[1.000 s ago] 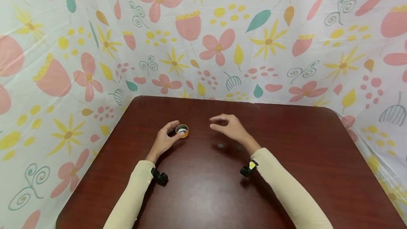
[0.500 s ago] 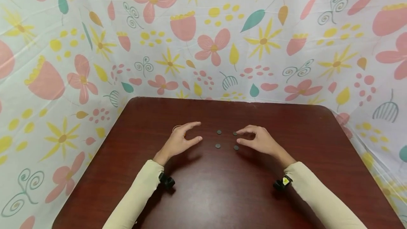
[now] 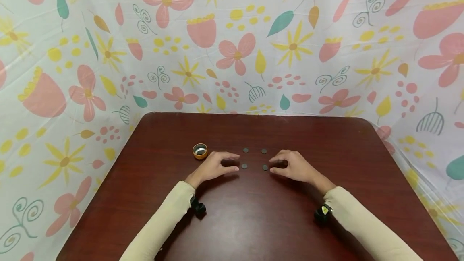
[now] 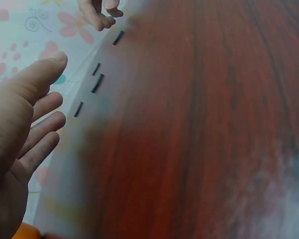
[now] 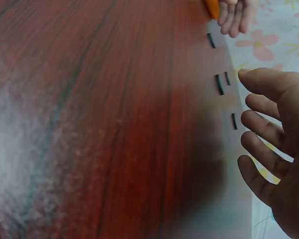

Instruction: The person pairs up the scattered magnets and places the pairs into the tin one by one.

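Note:
Several small dark round discs lie flat on the table between my hands, among them a near-left disc point(image 3: 244, 166), a far-left disc point(image 3: 245, 150), a far-right disc point(image 3: 264, 151) and a near-right disc point(image 3: 265, 168). My left hand point(image 3: 214, 166) hovers just left of them, thumb and fingers apart, holding nothing. Facing it from the right, my right hand point(image 3: 295, 166) is likewise spread, its fingertips close to the right-hand discs. A small round tin point(image 3: 200, 151), orange outside and silvery inside, stands behind my left hand, its mouth upward. In the left wrist view the discs point(image 4: 97, 83) appear as thin dark strips.
The brown wooden table point(image 3: 232, 228) has its far edge against a flower-printed cloth point(image 3: 237, 51), which also hangs at the left and right. Black wrist cameras point(image 3: 197, 207) are strapped over the cream sleeves point(image 3: 163, 216).
My left hand has let go of the tin and moved right, toward the discs. My right hand shifted right, uncovering the discs, and now hovers beside them.

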Demonstrator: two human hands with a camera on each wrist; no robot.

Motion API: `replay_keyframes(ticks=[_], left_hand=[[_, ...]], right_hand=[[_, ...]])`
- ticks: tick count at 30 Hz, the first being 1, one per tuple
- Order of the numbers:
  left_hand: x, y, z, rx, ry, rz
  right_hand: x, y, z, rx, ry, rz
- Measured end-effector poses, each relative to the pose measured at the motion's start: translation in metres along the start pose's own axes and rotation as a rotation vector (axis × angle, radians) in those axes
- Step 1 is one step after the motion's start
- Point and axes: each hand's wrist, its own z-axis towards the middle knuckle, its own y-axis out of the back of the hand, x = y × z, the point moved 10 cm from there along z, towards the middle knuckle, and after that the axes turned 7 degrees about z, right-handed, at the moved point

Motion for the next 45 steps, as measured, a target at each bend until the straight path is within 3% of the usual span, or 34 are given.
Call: replay_keyframes(ticks=[7, 19, 31, 45], left_hand=[[0.009, -0.013, 0.009, 0.000, -0.036, -0.018], [0.016, -0.021, 0.017, 0.016, 0.016, 0.024], [0.013, -0.026, 0.023, -0.016, 0.005, 0.056], [0.008, -0.034, 0.032, 0.000, 0.028, 0.101]], right_hand=[[-0.003, -0.008, 0.004, 0.013, 0.027, 0.011], [-0.010, -0.019, 0.008, 0.008, -0.045, 0.019], [-0.014, -0.022, 0.010, 0.013, -0.061, 0.014], [-0.002, -0.034, 0.026, 0.033, -0.042, 0.000]])
